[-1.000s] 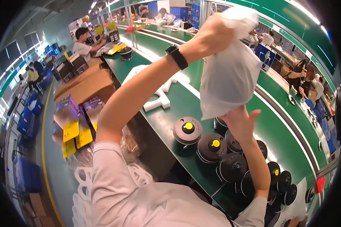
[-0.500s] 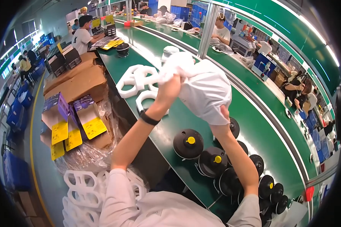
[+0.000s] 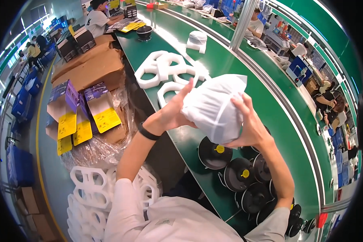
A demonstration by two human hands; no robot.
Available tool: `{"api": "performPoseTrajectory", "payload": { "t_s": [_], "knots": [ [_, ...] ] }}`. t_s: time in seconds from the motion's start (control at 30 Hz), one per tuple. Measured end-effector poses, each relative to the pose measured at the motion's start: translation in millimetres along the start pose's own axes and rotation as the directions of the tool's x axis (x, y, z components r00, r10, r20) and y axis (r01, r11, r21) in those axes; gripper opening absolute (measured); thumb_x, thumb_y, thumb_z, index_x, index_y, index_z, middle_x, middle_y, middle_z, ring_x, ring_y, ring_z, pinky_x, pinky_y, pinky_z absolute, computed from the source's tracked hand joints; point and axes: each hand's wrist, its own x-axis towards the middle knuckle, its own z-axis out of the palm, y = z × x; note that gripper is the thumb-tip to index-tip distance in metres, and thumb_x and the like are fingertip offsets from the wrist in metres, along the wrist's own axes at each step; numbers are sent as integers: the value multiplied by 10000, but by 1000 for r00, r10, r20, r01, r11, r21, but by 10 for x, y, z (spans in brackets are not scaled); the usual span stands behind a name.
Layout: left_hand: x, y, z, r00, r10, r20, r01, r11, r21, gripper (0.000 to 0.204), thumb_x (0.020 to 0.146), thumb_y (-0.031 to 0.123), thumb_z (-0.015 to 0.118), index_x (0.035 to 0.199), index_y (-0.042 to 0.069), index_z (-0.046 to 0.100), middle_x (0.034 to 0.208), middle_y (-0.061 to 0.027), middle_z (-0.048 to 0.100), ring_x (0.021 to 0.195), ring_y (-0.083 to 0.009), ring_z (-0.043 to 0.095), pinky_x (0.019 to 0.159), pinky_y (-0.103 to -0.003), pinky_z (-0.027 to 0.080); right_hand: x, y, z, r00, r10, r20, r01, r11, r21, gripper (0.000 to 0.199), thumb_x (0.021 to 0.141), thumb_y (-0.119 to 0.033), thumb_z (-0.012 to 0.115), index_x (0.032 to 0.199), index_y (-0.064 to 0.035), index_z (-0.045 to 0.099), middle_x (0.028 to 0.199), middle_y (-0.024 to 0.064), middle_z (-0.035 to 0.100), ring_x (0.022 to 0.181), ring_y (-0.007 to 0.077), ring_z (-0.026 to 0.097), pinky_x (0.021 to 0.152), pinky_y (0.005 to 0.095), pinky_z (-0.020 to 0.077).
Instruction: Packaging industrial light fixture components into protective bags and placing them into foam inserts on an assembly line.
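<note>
bright, even overhead light | soft shadows | mild glare on green surface | fisheye bending, dark rim

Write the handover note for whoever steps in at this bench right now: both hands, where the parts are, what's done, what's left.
Left hand: gripping the near-left side of the white bag, held up above the green bench.
Right hand: clasping the bag's right and lower side. The bag bulges around something inside; its contents cannot be seen.
Parts: a row of black round units with yellow centre stickers sits on the bench under the hands. White foam frames lie further up the bench; more are stacked on the floor at the left.
Done: one item bagged, in hand.
Left: the bare black units in the row appear unbagged.
</note>
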Motion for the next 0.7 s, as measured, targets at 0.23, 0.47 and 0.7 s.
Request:
{"api": "performPoseTrajectory", "payload": {
  "t_s": [0.23,0.47,0.7],
  "knots": [
    [186,-247,-233,899,302,-317,-335,941,-55,478,1044,391,556,1389,59,555,1298,-77,660,1143,-187,662,961,-343,543,276,157,217,994,65,83,-62,997,-36,1289,518,-289,987,1587,-169,277,1616,255,219,1480,468,294,1171,546,353],
    [556,-487,-1120,512,636,-577,-534,762,367,654,1077,497,442,1484,-16,432,1481,-128,517,1263,-202,565,1036,-363,464,1003,363,1073,943,321,-82,-299,931,210,1301,545,-461,963,1568,-77,257,1490,282,364,1378,409,446,1146,458,401],
    [722,-874,-2177,396,873,-283,114,259,959,437,981,92,549,1386,-60,488,1316,-255,543,1254,-429,481,1028,-444,415,1325,864,1767,842,524,126,-520,852,-67,1138,551,-492,878,1485,-100,359,1352,313,415,1251,492,513,1003,516,505]
  ]
}}
